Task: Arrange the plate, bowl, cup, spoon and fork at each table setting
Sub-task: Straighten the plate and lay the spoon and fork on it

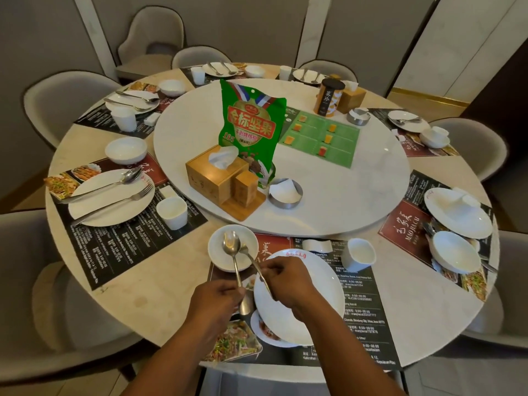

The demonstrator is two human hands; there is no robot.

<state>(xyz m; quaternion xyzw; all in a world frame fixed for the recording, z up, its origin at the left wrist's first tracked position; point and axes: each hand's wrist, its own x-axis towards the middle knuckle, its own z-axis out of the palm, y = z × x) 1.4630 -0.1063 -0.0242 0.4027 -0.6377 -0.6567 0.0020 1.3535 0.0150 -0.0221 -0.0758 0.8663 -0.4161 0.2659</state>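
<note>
At the near setting, a white plate (pixel 308 307) lies on a dark placemat (pixel 368 315). A small white bowl (pixel 220 252) stands to the plate's upper left and a white cup (pixel 358 254) to its upper right. My left hand (pixel 217 301) grips the handle of a metal spoon (pixel 231 242), whose head hovers over the bowl. My right hand (pixel 291 278) pinches the handle of a second thin metal utensil (pixel 251 257). Its head sits beside the spoon's over the bowl, and I cannot tell whether it is the fork.
A white lazy Susan (pixel 343 195) fills the table's centre, carrying a green snack bag (pixel 251 124), a wooden tissue box (pixel 214 172) and metal ashtrays. Laid settings sit around the rim; at the right, a plate (pixel 457 212) and bowl (pixel 454 252) lie together. Grey chairs ring the table.
</note>
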